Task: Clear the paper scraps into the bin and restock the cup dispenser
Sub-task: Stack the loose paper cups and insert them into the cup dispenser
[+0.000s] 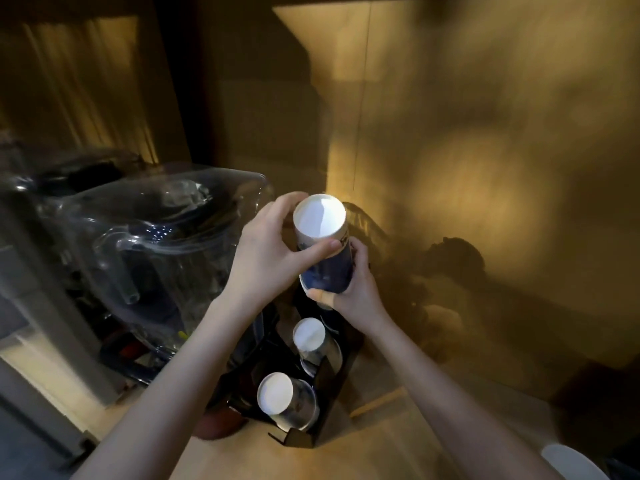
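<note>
A stack of upturned paper cups [323,247], white on the base and dark blue on the side, is held upright over the far slot of a black cup dispenser [332,379]. My left hand [273,251] grips the stack near its top. My right hand [353,289] grips it lower down, from the right. Two more cup stacks stand base-up in the dispenser, one in the middle slot [310,336] and one in the near slot [277,393]. No paper scraps or bin show in view.
A clear plastic pitcher [156,244] and other clear ware stand close on the left of the dispenser. The dispenser rests on a wooden counter [398,441] against a dim wall. A white rounded object [571,462] sits at the bottom right corner.
</note>
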